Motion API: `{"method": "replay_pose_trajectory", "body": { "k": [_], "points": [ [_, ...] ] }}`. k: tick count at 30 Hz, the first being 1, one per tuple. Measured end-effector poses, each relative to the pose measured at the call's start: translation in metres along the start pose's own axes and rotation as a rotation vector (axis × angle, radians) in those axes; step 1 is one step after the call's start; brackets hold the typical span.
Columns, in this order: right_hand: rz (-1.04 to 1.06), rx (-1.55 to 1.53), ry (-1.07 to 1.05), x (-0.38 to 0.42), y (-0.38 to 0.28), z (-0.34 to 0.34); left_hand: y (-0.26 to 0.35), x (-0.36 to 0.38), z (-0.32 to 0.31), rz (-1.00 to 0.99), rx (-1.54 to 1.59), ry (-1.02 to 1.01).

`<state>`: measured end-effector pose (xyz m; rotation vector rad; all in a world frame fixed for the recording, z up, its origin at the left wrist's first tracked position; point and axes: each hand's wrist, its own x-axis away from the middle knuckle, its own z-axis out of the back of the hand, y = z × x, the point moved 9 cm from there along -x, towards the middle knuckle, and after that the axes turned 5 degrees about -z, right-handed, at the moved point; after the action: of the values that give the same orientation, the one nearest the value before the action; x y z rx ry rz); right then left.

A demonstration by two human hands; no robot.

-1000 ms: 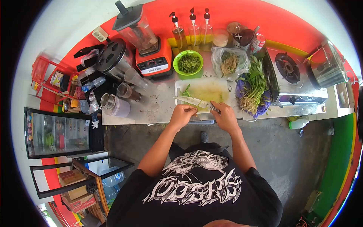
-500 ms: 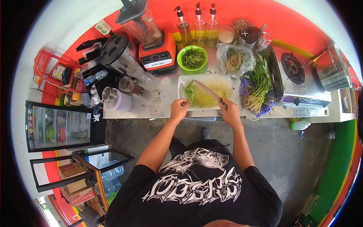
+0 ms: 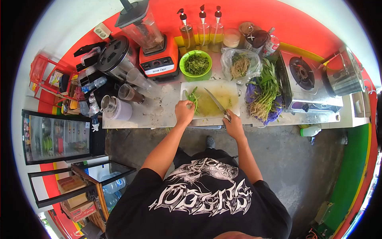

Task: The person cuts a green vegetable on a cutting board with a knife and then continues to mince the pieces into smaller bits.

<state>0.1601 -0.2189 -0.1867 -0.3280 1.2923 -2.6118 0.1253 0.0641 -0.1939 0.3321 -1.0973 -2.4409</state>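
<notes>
A white cutting board [image 3: 234,88], stained yellow-green, lies at the counter's front edge. At its left side my left hand [image 3: 184,112] is closed on leafy green stems [image 3: 193,97]. My right hand [image 3: 233,122] grips the handle of a knife [image 3: 216,100], whose blade angles up and left over the board, apart from the stems. Behind the board stands a lime-green bowl [image 3: 182,65] filled with chopped greens [image 3: 196,64]. Right of the board, a rooted bunch of greens [image 3: 266,93] rests on purple wrapping [image 3: 277,113].
A red blender [image 3: 158,63] and pump bottles [image 3: 203,34] stand along the back. A plastic bag with roots [image 3: 241,65] sits behind the bunch. On the right is a gas stove [image 3: 301,74] beside a steel pot [image 3: 345,77]. Cups [image 3: 131,94] and a steel-topped container [image 3: 117,108] occupy the left.
The knife blade has swung away from the stems, more upright over the board. My left hand has turned over the greens at the board's left side. The whole view has shifted slightly.
</notes>
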Motion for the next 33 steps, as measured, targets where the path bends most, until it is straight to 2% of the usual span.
{"method": "replay_pose_trajectory", "body": {
  "k": [2,3,6,8,11,15,17,20,25,33],
  "points": [
    [0.053,-0.026,0.035,0.000,0.000,-0.001,0.026,0.005,0.014,-0.187,-0.229,0.143],
    [0.058,-0.019,0.031,0.000,-0.001,-0.001,0.029,0.006,0.014,-0.181,-0.225,0.148],
    [0.022,-0.013,-0.014,-0.004,0.002,-0.005,0.042,0.008,0.006,-0.224,-0.188,0.128],
    [0.083,0.006,0.008,-0.003,-0.001,-0.005,0.045,0.010,-0.011,-0.234,-0.135,0.012],
    [0.125,0.014,0.030,-0.002,-0.006,-0.002,0.047,0.017,-0.027,-0.250,-0.156,-0.061],
    [0.132,0.010,0.034,-0.006,-0.020,0.005,0.053,0.024,-0.027,-0.303,-0.231,-0.010],
    [0.055,-0.036,0.044,-0.008,-0.023,0.008,0.062,0.028,-0.025,-0.395,-0.234,0.017],
    [-0.035,-0.071,0.057,-0.010,-0.030,0.005,0.066,0.024,-0.032,-0.441,-0.202,-0.028],
    [0.011,-0.026,0.094,-0.015,-0.035,-0.013,0.062,0.020,-0.044,-0.484,-0.163,-0.095],
    [-0.048,0.366,0.052,-0.011,-0.041,-0.030,0.054,0.024,-0.046,-0.570,-0.113,-0.116]
  ]
}}
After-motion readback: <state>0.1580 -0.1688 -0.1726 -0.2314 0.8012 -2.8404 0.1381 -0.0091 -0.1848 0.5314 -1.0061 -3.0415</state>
